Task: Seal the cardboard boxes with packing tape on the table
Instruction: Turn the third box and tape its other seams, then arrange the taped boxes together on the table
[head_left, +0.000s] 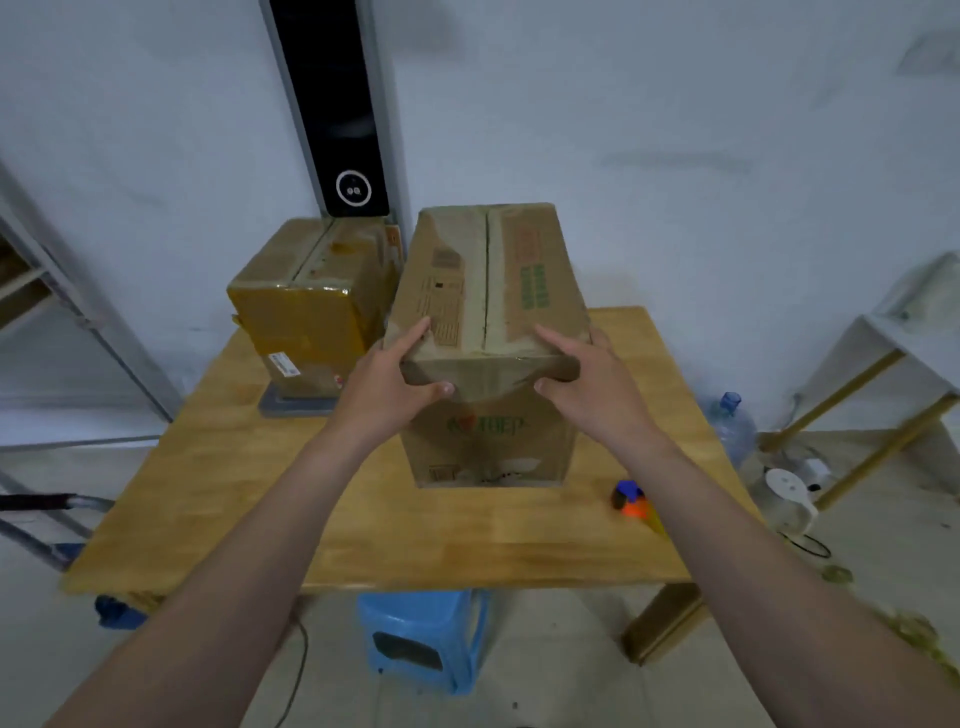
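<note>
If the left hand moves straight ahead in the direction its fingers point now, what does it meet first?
The front box itself: the left hand grips its near top corner, fingers pointing away and slightly right over the lid. The taped box behind probably lies left of that line.

A tall cardboard box on the table is gripped at its near top edge by the left hand and the right hand.

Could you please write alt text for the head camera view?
The left hand and right hand grip the near top edge of a tall cardboard box on a wooden table, its top flaps closed. A second box sits behind it to the left; a small orange and blue object lies to its right.
</note>
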